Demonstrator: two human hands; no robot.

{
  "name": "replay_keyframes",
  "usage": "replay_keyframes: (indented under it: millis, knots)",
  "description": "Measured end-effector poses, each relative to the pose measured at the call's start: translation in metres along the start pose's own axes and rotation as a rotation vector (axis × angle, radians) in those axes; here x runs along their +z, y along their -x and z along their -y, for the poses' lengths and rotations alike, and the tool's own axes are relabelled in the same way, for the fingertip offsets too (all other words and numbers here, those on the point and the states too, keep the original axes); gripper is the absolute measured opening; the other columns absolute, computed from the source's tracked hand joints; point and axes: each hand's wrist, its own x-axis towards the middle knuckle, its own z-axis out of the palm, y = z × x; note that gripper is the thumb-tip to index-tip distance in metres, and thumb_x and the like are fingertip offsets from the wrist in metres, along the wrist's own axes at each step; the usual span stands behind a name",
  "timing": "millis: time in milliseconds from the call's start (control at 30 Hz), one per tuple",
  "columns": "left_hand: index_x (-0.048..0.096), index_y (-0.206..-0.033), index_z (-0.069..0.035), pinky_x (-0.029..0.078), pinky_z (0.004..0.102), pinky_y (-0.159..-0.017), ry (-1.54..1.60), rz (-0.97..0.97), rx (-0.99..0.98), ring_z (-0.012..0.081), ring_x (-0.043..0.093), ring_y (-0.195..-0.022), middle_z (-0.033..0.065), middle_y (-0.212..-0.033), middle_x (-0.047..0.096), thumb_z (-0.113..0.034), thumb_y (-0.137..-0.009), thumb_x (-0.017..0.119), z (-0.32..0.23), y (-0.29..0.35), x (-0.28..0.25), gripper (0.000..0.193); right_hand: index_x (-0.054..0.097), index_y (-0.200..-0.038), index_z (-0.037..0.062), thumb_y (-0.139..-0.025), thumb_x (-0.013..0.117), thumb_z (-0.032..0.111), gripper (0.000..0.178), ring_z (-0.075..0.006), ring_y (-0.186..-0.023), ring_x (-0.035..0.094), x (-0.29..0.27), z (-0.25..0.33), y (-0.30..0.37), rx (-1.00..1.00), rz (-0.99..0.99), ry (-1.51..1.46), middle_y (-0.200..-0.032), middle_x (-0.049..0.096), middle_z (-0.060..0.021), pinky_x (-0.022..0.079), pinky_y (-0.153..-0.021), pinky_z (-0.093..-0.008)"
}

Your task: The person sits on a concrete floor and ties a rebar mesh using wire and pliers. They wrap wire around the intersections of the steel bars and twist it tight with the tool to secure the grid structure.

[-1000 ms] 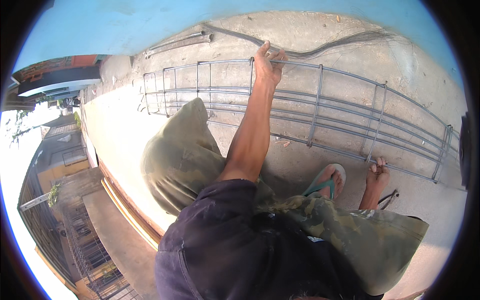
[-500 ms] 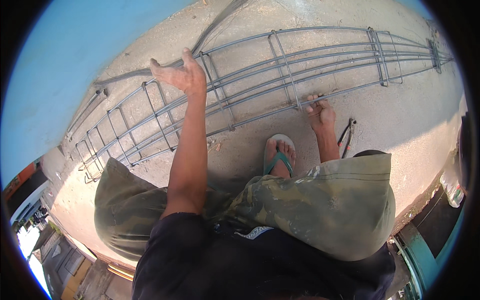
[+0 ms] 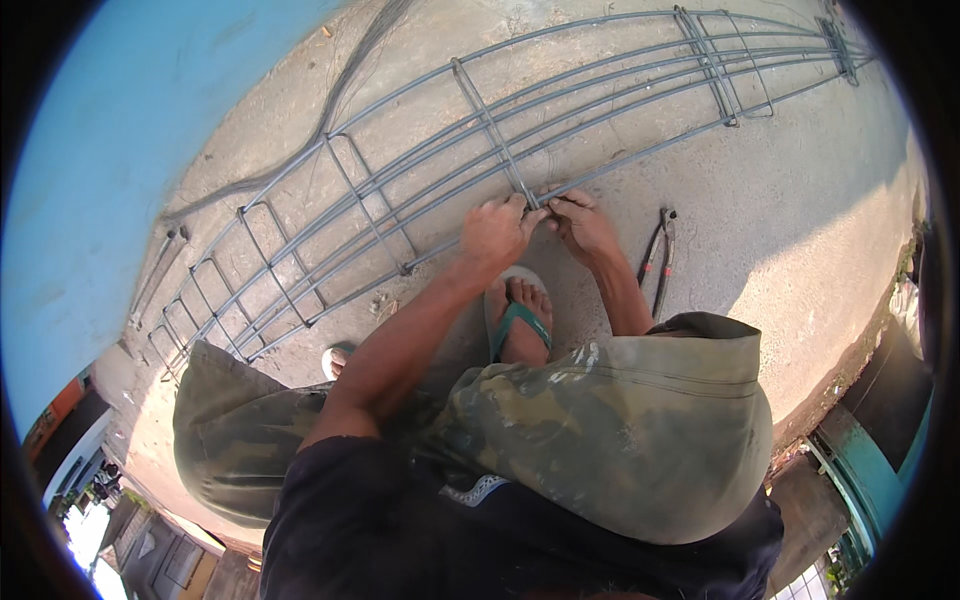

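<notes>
A long steel rebar cage (image 3: 625,153) of lengthwise bars and square stirrups lies across the ground in front of me. At its near lower bar, by the corner of a middle stirrup (image 3: 488,128), both my hands meet. My left hand (image 3: 495,237) is closed, fingertips pinched at the stirrup's corner. Just right of it, almost touching, my right hand (image 3: 585,228) grips the bar with curled fingers and thumb. Whether a small wire is between the fingertips I cannot make out. Red-handled pincers (image 3: 657,258) lie on the ground to the right of my right forearm.
A bundle of thin tie wire (image 3: 345,85) runs along the ground beyond the cage. A blue surface (image 3: 120,150) fills the far left. My sandalled foot (image 3: 522,325) is just below my hands. More stirrups (image 3: 705,60) stand grouped along the cage's right part.
My left hand, open above the far bar before, has come down to the near bar and closed beside my right hand. The view has shifted, with the cage sitting further left and up.
</notes>
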Motion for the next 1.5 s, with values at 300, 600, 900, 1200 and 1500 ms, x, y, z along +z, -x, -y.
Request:
replay_keyframes:
  millis: [300,600,900,1200,1500]
  knots:
    - [0.067,-0.112,-0.006,0.054,0.0469,-0.071,0.216,-0.238,-0.074,0.0377,0.069,-0.084,0.0212,-0.096,0.068,-0.027,-0.085,0.073,-0.007,0.003,0.005,0.035,0.068,-0.097,-0.0047,-0.087,0.058,-0.001,0.015,-0.0166,-0.081,0.059,0.001,-0.002,-0.019,-0.016,0.103,0.006,-0.090,0.066,-0.0095,0.045,-0.071,-0.0264]
    - [0.069,-0.118,-0.007,0.053,0.0393,-0.064,0.176,-0.165,0.079,0.0311,0.066,-0.073,0.0158,-0.087,0.063,-0.012,-0.082,0.073,-0.001,0.003,0.006,0.036,0.069,-0.107,-0.0006,-0.088,0.062,0.006,0.021,-0.0103,-0.076,0.056,-0.002,-0.014,-0.009,-0.067,0.042,0.230,-0.085,0.067,-0.0041,0.044,-0.067,-0.0260]
    - [0.075,-0.107,-0.009,0.052,0.0393,-0.068,0.414,-0.081,0.114,0.0293,0.065,-0.075,0.0126,-0.090,0.064,-0.015,-0.084,0.067,0.004,0.004,-0.001,0.025,0.063,-0.111,-0.0019,-0.088,0.063,0.005,0.024,-0.0340,-0.089,0.062,0.022,-0.036,0.017,-0.644,-0.181,0.937,-0.101,0.062,-0.0182,0.049,-0.075,-0.0407]
    - [0.071,-0.104,-0.003,0.052,0.0351,-0.076,0.476,-0.024,-0.024,0.0236,0.065,-0.082,0.0116,-0.093,0.063,-0.013,-0.080,0.075,-0.006,0.010,-0.004,0.025,0.063,-0.104,0.0013,-0.087,0.062,0.003,0.017,-0.0385,-0.084,0.061,0.019,-0.039,0.015,-0.850,-0.212,1.104,-0.094,0.060,-0.0176,0.051,-0.072,-0.0427]
    - [0.055,-0.108,0.002,0.053,0.0440,-0.080,0.252,0.313,-0.164,0.0397,0.066,-0.092,0.0241,-0.094,0.067,-0.014,-0.079,0.075,-0.002,-0.018,-0.029,0.038,0.065,-0.102,0.0029,-0.090,0.063,0.014,0.016,-0.0371,-0.082,0.062,0.010,-0.012,0.017,-0.805,-0.051,1.205,-0.093,0.062,-0.0167,0.051,-0.072,-0.0431]
